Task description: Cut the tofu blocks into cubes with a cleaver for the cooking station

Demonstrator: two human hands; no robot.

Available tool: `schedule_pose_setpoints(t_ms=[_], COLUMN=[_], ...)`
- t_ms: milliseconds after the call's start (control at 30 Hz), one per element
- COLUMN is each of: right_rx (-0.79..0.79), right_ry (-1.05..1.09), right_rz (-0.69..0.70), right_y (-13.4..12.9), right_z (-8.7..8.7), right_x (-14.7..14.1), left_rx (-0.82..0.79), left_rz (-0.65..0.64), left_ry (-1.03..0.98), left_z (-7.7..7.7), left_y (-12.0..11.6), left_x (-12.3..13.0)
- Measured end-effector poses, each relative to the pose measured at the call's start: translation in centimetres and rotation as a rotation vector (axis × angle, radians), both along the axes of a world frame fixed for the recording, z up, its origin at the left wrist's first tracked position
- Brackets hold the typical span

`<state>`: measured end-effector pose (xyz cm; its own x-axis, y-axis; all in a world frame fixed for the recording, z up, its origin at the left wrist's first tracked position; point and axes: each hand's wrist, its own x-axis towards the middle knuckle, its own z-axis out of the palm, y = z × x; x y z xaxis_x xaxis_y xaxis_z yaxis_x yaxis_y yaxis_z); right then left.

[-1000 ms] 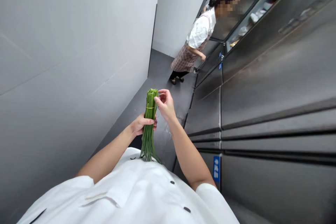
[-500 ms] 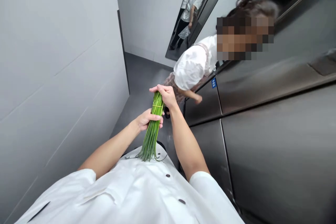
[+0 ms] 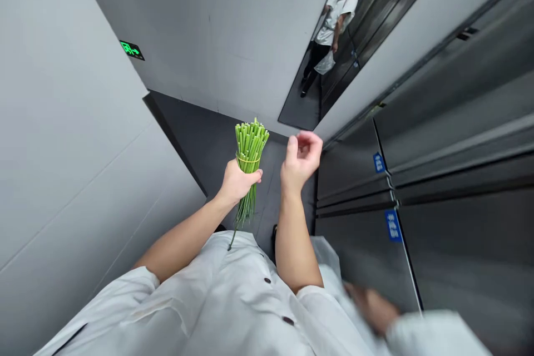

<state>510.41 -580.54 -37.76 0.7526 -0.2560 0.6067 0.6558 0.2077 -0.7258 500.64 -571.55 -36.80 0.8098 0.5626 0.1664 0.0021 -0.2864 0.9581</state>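
My left hand (image 3: 241, 181) is wrapped round a bunch of green chives (image 3: 251, 144), just below the yellow band (image 3: 249, 161) that ties it. The bunch stands nearly upright, its cut ends facing up and its thin ends hanging down towards my white jacket. One long strand dangles below the others. To the right of the bunch, my right hand (image 3: 301, 160) is raised and empty. Its fingers are loosely curled, with a gap between them and the thumb, and it touches nothing.
Steel cabinets with blue labels (image 3: 392, 226) line the right side. A pale wall (image 3: 75, 139) stands on the left. Ahead, a mirror (image 3: 311, 86) reflects people in white. A co-worker's blurred arm (image 3: 377, 308) is close at my lower right. A green exit sign (image 3: 132, 50) hangs low on the wall.
My right hand has come off the top of the chives and moved right. The bunch has tilted so its cut ends show. The co-worker has passed from ahead to my lower right.
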Motion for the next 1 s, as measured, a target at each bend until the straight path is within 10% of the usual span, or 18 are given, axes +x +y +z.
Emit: schedule_pose_setpoints(t_ms=[200,400,600,833,1000], right_rx=[-0.235,-0.362,-0.309,-0.08,-0.181], right_ry=[-0.292,-0.267,-0.017,0.134,-0.091], right_rz=[0.203,0.242,0.573,0.749,0.813], right_y=[7.1,18.1,28.3,48.3,65.3], right_z=[4.2,8.9,14.6,19.3,25.6], right_x=[8.9,26.2,40.0,55.8,62.0], left_rx=[0.18,0.188,0.226,0.308,0.295], left_rz=[0.109,0.185,0.207,0.351,0.628], left_ry=[-0.093,-0.077,0.019,0.092,0.077], left_z=[6.1,9.6,14.6,18.4,23.6], left_y=[7.3,18.7,29.7,46.8,61.3], left_x=[13.1,30.0,43.3,55.6,59.4])
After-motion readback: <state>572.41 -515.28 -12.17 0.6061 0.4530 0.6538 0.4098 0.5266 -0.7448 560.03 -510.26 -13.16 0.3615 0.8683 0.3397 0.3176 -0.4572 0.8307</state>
